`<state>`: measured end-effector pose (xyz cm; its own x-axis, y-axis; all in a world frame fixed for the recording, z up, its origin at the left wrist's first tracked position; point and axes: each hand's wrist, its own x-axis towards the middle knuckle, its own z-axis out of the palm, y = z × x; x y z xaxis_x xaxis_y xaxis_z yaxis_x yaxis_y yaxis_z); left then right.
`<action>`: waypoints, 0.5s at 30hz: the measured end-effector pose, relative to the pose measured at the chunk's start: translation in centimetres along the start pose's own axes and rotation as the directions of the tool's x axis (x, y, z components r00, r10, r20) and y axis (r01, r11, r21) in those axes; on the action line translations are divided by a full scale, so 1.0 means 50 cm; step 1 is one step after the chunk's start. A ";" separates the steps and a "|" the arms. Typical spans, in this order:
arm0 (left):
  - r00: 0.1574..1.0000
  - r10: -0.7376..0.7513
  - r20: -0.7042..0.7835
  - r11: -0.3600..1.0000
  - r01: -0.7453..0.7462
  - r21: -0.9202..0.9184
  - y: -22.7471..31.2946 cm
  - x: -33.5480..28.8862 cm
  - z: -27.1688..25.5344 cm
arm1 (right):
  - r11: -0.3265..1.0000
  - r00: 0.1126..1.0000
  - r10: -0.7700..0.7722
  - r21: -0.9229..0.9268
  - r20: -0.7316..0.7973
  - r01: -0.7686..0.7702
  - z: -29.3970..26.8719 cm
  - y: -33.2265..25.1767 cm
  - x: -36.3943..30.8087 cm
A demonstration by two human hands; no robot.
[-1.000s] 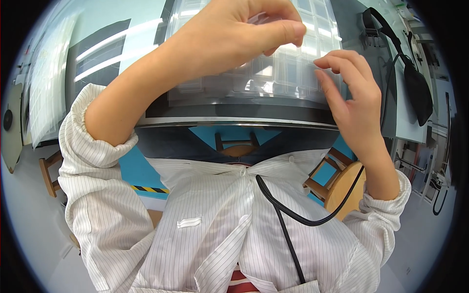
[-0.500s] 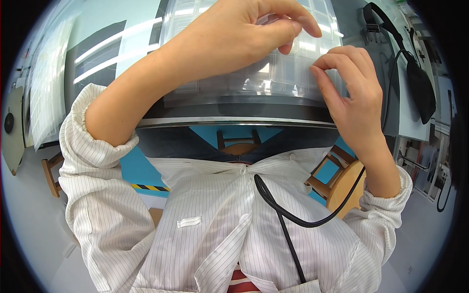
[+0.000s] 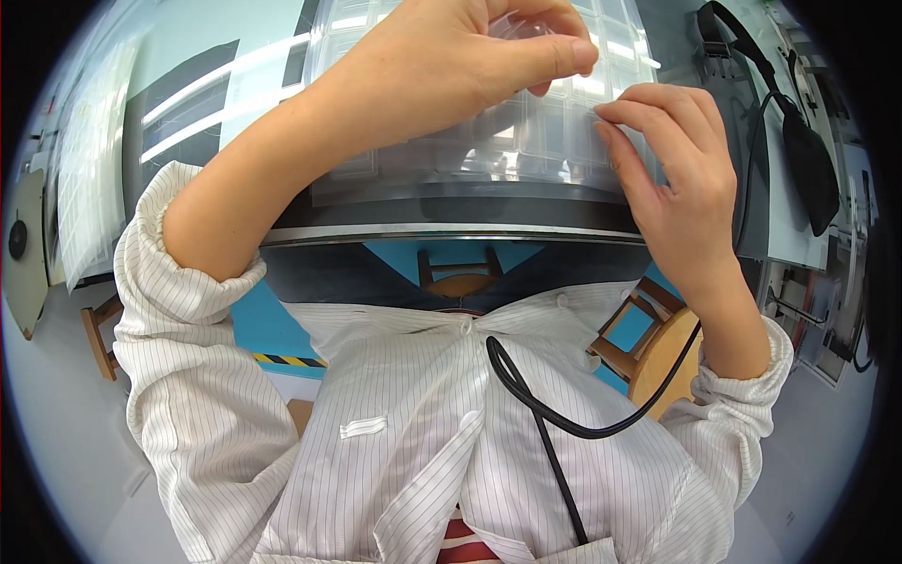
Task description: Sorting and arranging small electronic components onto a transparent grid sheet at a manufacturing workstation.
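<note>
- Clear gridded plastic (image 3: 540, 136) is lying at twelve o'clock, by the table's edge (image 3: 451, 230).
- The left hand (image 3: 460, 70) is arching over it, thumb and forefinger nearly meeting; whether they are gripping anything, I cannot tell.
- The right hand (image 3: 686, 169) is curving in at two o'clock, thumb and forefinger narrowly apart, any hold being unclear.

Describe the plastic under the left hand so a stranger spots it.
Find the table across the top of the view. Under the left hand, near the right hand, lies the clear plastic. Unlike the plastic pile at far left, it lies mid-table and shows boxy outlines.
</note>
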<state>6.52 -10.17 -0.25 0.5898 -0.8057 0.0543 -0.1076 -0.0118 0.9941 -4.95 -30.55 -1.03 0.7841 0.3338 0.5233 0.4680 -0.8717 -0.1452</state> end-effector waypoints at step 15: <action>0.995 0.001 0.100 0.983 -0.020 0.181 0.005 0.006 0.005 | 0.864 0.936 0.322 0.362 0.141 -0.351 -0.065 0.025 0.019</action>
<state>6.49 -10.58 -0.02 0.5066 -0.8609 0.0460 -0.2625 -0.1032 0.9594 -4.95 -32.49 1.99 0.9422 0.0830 0.3245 0.2763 -0.7403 -0.6129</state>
